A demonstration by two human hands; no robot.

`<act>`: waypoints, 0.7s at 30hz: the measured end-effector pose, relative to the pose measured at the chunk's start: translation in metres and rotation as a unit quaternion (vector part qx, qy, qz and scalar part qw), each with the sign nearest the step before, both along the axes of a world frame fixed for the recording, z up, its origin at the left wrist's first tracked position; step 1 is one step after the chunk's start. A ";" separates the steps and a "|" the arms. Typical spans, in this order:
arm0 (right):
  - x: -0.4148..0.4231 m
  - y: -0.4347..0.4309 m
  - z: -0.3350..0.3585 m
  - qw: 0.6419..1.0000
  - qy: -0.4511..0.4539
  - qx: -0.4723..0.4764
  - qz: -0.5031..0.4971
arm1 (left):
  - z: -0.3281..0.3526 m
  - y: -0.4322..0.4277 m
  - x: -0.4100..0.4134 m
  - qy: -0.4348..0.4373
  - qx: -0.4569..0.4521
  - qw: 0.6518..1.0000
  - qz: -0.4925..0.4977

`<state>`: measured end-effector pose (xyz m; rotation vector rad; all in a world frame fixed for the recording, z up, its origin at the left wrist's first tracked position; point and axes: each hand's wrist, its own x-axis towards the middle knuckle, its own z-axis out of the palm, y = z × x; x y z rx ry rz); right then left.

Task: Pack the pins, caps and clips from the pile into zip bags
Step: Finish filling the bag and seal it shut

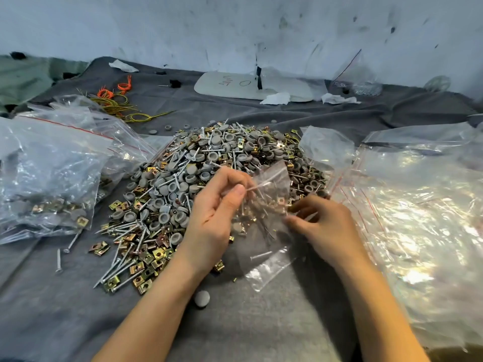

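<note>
STEP filling | left hand [214,210] fingers pinch mouth of small clear plastic zip bag [273,184], mid grey-clothed worktop [261,322], long axis far-to-near | right hand [324,226] fingers curled at bag's right edge, grip blurred, cannot tell | pile of grey round caps, silver pins, brass clips [209,163] just beyond, nearer left hand

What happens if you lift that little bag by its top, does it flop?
Probably flops: the bag is thin clear film, crumpled where the left hand pinches it. It would likely sag low, since pins and clips weigh down the inside. Sharp pin tips might poke through.
</note>
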<state>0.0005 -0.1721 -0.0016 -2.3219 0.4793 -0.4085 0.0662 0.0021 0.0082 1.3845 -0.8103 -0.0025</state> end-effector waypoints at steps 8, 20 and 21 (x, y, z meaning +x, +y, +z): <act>0.005 0.006 -0.002 0.994 0.037 -0.096 -0.022 | -0.003 0.004 0.004 0.043 -0.049 0.998 -0.005; -0.011 0.007 0.033 0.947 -0.299 0.015 0.113 | -0.012 -0.011 -0.008 -0.163 0.151 0.974 -0.051; -0.011 0.010 0.034 0.949 -0.286 -0.018 0.128 | -0.011 -0.011 -0.008 -0.173 0.142 0.974 -0.040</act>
